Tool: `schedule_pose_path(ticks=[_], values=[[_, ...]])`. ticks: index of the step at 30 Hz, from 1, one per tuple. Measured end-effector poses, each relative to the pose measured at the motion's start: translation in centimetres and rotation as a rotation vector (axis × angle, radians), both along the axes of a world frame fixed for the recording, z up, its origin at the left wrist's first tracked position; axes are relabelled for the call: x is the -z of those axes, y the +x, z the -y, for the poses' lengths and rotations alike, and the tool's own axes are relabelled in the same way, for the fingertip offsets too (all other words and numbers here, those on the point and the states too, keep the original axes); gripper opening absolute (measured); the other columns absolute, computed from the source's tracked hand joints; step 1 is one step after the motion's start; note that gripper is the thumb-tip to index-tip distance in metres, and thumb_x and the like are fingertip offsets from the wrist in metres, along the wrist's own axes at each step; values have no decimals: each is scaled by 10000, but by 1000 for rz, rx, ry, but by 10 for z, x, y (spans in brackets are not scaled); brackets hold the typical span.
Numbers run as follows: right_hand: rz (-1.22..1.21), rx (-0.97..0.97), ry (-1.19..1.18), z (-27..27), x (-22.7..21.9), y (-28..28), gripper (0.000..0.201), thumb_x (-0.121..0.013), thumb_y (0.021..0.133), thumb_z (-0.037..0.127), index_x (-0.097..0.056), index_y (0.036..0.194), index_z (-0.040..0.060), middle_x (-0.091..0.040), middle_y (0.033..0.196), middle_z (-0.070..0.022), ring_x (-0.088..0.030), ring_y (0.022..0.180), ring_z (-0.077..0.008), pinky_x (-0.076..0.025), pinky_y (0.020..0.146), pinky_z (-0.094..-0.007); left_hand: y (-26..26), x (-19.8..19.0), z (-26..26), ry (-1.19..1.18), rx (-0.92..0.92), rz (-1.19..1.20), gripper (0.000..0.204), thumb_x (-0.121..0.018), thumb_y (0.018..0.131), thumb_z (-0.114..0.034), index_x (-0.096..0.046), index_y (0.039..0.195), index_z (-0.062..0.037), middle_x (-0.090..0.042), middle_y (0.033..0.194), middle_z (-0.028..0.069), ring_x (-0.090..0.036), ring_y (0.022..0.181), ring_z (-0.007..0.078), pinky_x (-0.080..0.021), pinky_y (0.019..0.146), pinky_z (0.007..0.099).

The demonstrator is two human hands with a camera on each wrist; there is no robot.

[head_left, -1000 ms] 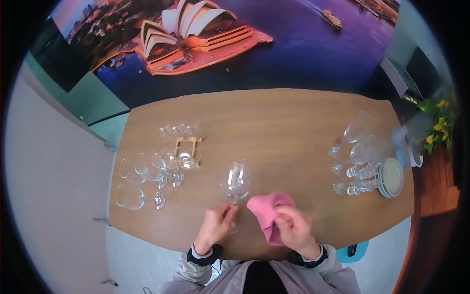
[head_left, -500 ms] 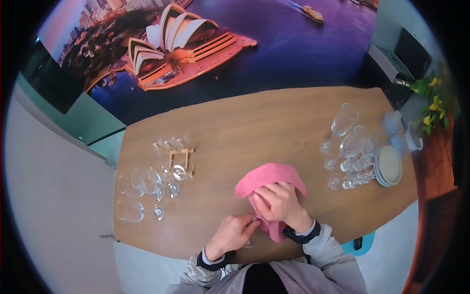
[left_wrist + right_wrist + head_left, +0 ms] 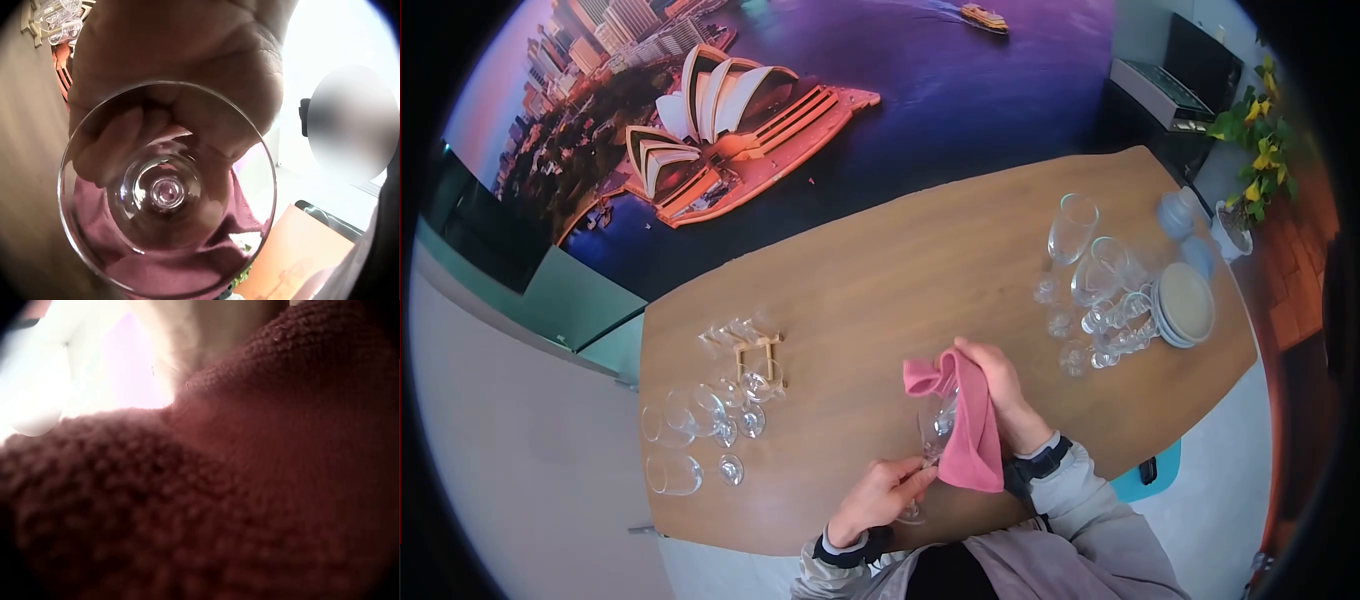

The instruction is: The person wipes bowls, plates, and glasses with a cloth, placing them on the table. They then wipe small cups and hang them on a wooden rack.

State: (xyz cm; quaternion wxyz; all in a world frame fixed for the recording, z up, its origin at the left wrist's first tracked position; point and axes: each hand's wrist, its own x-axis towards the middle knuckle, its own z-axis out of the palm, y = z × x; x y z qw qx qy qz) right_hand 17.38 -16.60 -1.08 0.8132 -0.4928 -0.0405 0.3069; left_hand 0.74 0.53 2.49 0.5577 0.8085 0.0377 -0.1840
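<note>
My left hand (image 3: pixel 880 500) pinches the stem of a clear wine glass (image 3: pixel 933 430) over the near part of the table. The glass tilts, with its bowl away from me and its foot towards me. Against the right side of the bowl, my right hand (image 3: pixel 1006 395) holds a pink cloth (image 3: pixel 975 445), which drapes over the bowl and hangs down. The left wrist view looks onto the round foot and stem (image 3: pixel 167 192), with fingers and cloth beyond. Close cloth (image 3: pixel 187 506) fills most of the right wrist view; the right fingertips are partly hidden by it.
Several wine glasses (image 3: pixel 672 474) stand at the left of the wooden table (image 3: pixel 880 300), beside a small wooden rack (image 3: pixel 758 350) with glasses. More glassware (image 3: pixel 1092 275) and stacked plates (image 3: pixel 1185 303) are at the right. A potted plant (image 3: pixel 1255 150) stands beyond the right edge.
The right hand brought the cloth from beside the glass over its bowl, then shifted to the bowl's right side. The left hand kept the stem and moved slightly right. The head view turned.
</note>
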Motion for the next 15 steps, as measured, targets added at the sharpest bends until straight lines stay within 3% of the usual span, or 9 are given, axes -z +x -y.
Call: schedule_pose_path(ticks=[2,4,6,8,9,15], values=[[-412,154,141,-3,-12,-11,322,-583,1024,343,-698,1068,45,-671,876,12,-603,799,-74,-469,663,-242,1,2,-1,-24,-9,-3,242,-621,1013,-186,-675,869,1,-599,632,17,-530,572,95,-429,531,302],[-476,173,275,-8,-11,-15,303,-587,1021,340,-674,1094,58,-665,906,11,-608,814,-76,-487,669,-251,5,2,3,-25,-40,20,265,-620,1014,-222,-665,889,7,-637,633,86,-613,553,162,-473,531,342],[-541,191,407,-10,-4,-26,290,-592,1018,337,-650,1119,71,-658,935,11,-613,829,-78,-504,676,-260,10,-5,10,-15,-55,17,238,-610,1016,-199,-680,917,6,-642,656,67,-603,591,135,-468,549,326],[403,363,-185,-13,10,-50,214,-565,1037,290,-637,1100,99,-648,959,9,-631,869,-99,-543,719,-286,16,-9,14,-2,-77,14,216,-601,1018,-176,-694,944,4,-647,678,48,-593,630,109,-464,566,311],[167,241,-83,-5,12,-59,219,-548,1053,259,-623,1158,82,-651,1015,-4,-645,908,-120,-560,770,-286,18,-10,14,-8,-89,12,213,-603,1017,-174,-697,952,6,-655,686,56,-601,635,111,-469,571,314],[30,121,21,-6,31,-88,244,-550,1056,262,-599,1208,77,-649,1024,-9,-646,907,-123,-556,775,-277,21,6,20,-16,-170,179,229,-607,1020,-183,-683,966,26,-651,652,105,-635,567,158,-491,541,326]])
